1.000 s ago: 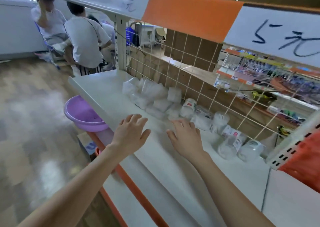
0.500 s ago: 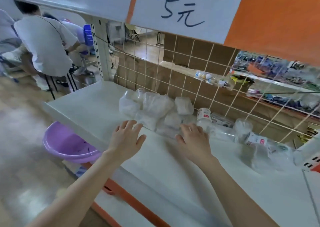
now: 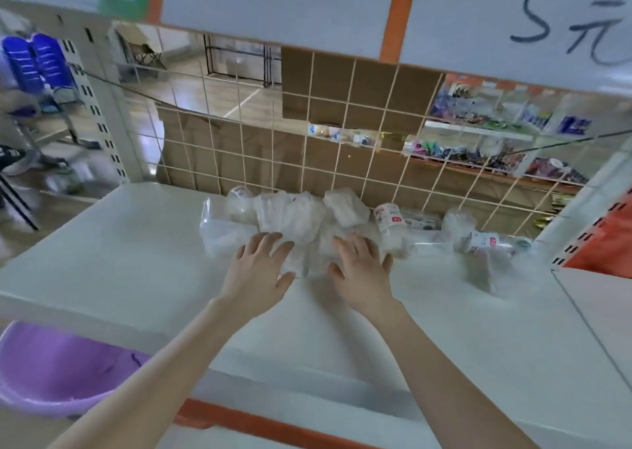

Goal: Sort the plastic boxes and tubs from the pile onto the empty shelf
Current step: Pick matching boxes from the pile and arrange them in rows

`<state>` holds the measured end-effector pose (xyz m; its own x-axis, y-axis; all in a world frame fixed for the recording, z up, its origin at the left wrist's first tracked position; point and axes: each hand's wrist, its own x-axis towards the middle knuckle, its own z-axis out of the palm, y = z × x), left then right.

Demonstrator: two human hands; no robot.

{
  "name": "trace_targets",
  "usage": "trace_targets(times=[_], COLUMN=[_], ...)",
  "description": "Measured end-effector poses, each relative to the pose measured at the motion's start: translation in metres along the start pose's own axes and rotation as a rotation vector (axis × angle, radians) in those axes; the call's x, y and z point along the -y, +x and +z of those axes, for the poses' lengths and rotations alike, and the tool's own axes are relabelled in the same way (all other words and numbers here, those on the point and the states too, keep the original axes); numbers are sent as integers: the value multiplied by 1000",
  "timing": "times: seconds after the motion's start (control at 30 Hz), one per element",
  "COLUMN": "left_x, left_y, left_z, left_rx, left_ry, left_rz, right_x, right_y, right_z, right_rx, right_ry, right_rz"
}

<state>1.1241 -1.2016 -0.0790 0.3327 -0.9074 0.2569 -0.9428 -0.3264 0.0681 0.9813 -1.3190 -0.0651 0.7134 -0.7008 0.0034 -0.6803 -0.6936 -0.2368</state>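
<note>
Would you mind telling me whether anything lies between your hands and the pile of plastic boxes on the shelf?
Nothing visible does. The left hand and right hand, both spread open, reach the near edge of the pile of plastic boxes on the white shelf; the wire grid stands behind it.

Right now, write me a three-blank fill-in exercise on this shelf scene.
1. The basin below the shelf is coloured ____.
2. The handwritten sign shows the numeral ____.
3. The left hand and right hand reach to the pile of plastic boxes, and ____ grips anything.
Missing words: purple; 5; neither.
</note>
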Motion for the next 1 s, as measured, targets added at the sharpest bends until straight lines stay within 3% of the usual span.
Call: trace_targets(times=[0.2, 0.3, 0.47, 0.63, 0.73, 0.87, 1.0], left_x=[8, 13, 13, -4, -19, -39, -48], left_y=[8, 6, 0, -3, -2, 0, 2], left_z=[8, 12, 9, -5, -4, 3, 17], left_rx=[-37, -66, -50, -75, -103, -26, 38], left_ry=[-13, -80, -451, -707, -786, -794, -621], left_rz=[91, 136, 124, 125, 132, 159, 195], right_x=[4, 8, 14, 19, 19, 4, -25], right_y=[-6, -15, -32, -40, -43, -50, -53], right_z=[6, 10, 0, -11, -17, -20, -28], right_rx=[-91, -192, -119, 26, -8, -128, -243], right_ry=[-9, 93, 565, 973, 1120, 952, 647], right_rz=[41, -43, -72, 26, 105, 128, 209])
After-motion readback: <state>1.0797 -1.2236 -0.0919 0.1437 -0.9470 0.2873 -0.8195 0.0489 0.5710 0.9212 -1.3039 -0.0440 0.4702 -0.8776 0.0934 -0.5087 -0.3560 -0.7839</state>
